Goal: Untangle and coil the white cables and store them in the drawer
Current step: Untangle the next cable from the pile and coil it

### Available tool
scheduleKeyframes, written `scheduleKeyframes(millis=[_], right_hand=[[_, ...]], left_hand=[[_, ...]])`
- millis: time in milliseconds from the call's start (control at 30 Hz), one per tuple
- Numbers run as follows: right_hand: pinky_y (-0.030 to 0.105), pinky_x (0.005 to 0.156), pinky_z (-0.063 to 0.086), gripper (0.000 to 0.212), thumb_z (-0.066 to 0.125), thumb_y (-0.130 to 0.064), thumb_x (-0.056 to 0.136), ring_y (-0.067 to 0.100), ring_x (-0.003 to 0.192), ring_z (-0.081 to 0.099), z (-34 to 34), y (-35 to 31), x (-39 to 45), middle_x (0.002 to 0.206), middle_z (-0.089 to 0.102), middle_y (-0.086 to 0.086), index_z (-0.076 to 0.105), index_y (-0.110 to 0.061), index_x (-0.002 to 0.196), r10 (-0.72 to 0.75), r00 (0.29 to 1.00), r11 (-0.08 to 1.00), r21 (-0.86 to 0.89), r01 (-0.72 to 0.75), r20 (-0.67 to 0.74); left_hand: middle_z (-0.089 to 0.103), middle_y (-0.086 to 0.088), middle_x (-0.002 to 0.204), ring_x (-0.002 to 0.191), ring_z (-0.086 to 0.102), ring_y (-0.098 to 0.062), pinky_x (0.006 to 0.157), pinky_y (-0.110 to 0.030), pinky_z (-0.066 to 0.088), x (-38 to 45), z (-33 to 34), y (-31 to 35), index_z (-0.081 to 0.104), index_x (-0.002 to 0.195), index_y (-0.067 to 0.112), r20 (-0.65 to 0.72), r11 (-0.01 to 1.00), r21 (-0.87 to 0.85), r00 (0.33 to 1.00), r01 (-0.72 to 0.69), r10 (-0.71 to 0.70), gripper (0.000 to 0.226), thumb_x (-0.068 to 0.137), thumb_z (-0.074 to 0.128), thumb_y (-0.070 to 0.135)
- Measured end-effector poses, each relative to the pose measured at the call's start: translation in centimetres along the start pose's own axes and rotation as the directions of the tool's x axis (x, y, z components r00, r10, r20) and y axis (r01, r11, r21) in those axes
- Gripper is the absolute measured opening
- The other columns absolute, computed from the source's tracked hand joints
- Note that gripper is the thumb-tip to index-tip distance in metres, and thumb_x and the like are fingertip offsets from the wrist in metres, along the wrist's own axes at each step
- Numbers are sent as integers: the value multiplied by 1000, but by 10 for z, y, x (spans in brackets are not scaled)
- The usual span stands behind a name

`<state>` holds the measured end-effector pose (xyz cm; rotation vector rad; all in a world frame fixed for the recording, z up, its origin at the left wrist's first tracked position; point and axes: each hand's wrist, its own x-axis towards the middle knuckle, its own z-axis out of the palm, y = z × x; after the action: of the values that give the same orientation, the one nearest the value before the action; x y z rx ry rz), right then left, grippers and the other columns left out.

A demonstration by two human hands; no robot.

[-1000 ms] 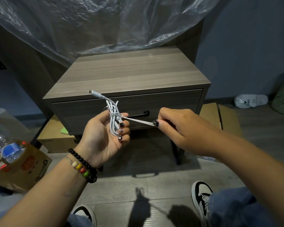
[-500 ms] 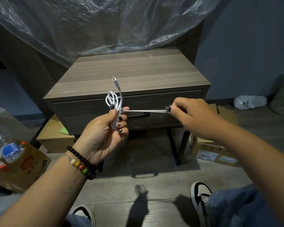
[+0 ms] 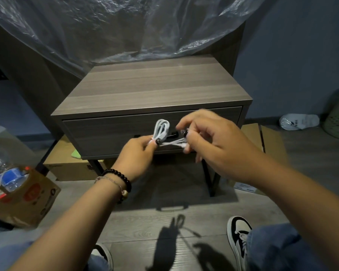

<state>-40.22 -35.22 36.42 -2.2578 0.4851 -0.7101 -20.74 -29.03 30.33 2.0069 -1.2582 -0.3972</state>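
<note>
A white cable (image 3: 160,129), folded into a small bundle of loops, stands up from my left hand (image 3: 138,153), which pinches it at its waist. Strands of the same cable run rightward to my right hand (image 3: 211,143), whose fingers hold their end. Both hands hover in front of the closed drawer (image 3: 110,133) of a grey wooden nightstand (image 3: 151,89). The drawer's dark handle is mostly hidden behind the hands and cable.
Clear plastic sheeting (image 3: 125,26) hangs behind the nightstand. A cardboard box (image 3: 25,200) with a water bottle (image 3: 6,171) sits at the left. More cardboard boxes (image 3: 270,141) lie under and right of the nightstand. A white slipper (image 3: 299,121) and a basket lie at the far right.
My left hand has turned over and moved right with the bundle. My right hand came closer to it, so the taut strand between them is now short.
</note>
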Motion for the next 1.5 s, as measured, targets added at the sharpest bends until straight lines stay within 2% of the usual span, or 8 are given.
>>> scheduleKeyframes(millis=[100,200,333,467,633,900,1233,1500], right_hand=[[28,61,57,28,42,-6,100,23,73,70,-3,-4,1,93,68,24,57,-3,78,156,987,845,513,-152,35],[27,61,58,24,47,-10,97,24,67,69,-9,-3,4,80,68,21,57,4,81,235,972,737,654,-171,-12],[27,68,60,7,64,1,85,24,74,72,-17,1,3,83,70,17,62,3,92,197,980,805,573,-152,-16],[31,70,60,25,59,16,85,27,76,73,-16,1,1,84,71,19,61,-3,103,148,988,861,496,-108,-42],[23,64,58,22,65,11,82,21,71,73,-19,-4,-3,82,74,12,71,-6,96,101,995,929,360,-85,-25],[28,75,59,19,69,7,81,14,77,72,-14,-11,7,84,75,3,73,-10,88,40,996,971,237,-21,-75],[21,59,54,14,74,-4,79,15,75,73,-16,-4,28,80,75,6,70,-8,92,224,962,904,401,-145,-157],[26,57,54,19,65,1,87,18,76,73,-7,-5,35,81,74,12,56,-12,98,347,928,851,463,-249,-139]], left_hand=[[66,-1,120,113,58,-18,90,-26,43,-7,12,11,57,131,26,159,984,136,983,-116,94,34,100,42,26],[57,-5,113,112,53,-21,83,-22,35,-12,19,17,46,140,22,252,975,151,960,-161,120,40,101,36,27],[43,3,91,87,43,-9,75,-17,27,-18,15,19,37,146,30,348,957,159,921,-244,177,46,101,38,23],[65,6,112,105,60,-10,96,-25,44,-16,11,13,53,135,29,247,984,-24,953,-177,178,43,94,54,15],[73,-2,86,89,68,-27,89,-51,51,-11,10,6,66,86,24,131,971,-232,991,49,-19,11,81,72,16],[64,20,80,77,61,3,73,-13,48,-19,8,25,64,79,31,212,970,46,952,-237,223,14,82,72,20],[73,8,94,89,68,-3,81,-26,55,-29,-12,28,70,88,17,284,906,-180,861,-383,421,17,77,76,6],[71,9,94,89,69,-8,79,-27,56,-40,-25,31,68,91,21,198,837,-307,829,-453,522,18,75,74,26]])
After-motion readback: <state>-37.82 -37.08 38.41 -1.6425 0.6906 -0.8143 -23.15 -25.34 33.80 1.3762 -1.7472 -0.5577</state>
